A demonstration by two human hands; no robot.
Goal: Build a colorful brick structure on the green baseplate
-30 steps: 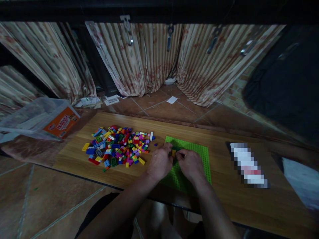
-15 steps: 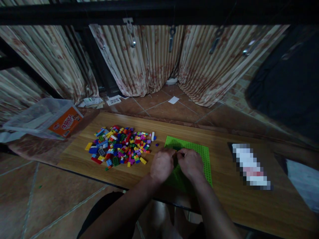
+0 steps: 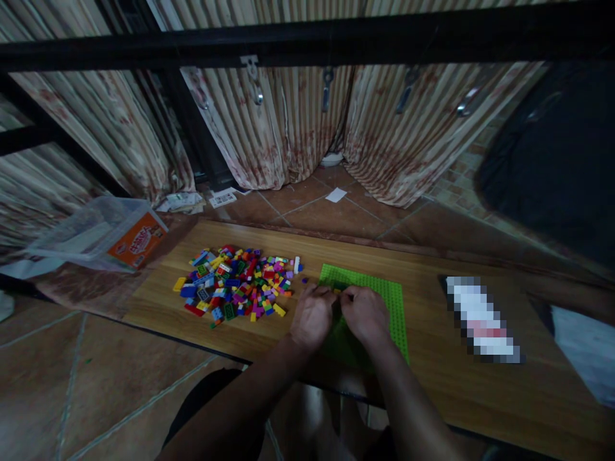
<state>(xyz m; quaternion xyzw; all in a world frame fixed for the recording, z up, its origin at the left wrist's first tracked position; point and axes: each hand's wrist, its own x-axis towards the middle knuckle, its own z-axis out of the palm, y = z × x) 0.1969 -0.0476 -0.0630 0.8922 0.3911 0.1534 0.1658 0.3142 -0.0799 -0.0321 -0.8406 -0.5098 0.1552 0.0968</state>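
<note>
A bright green studded baseplate lies on the wooden table, with both hands over its middle. My left hand has its fingers curled together above the plate's left part. Close beside it, my right hand is bent into a pinch, its fingertips nearly meeting those of the left. Between and just beyond the fingertips, a dark green piece shows on the plate, with a bit of yellow by it. What the fingers grip is hidden by the hands.
A heap of mixed toy bricks spreads on the table left of the plate. A clear plastic bin with an orange label stands beyond the table's left end. At right lies a blurred-out item. Striped curtains hang behind.
The view has tipped up and turned slightly left, so the bin and bricks sit a little further right. Both hands stay at the same place over the baseplate, fingers still closed.
</note>
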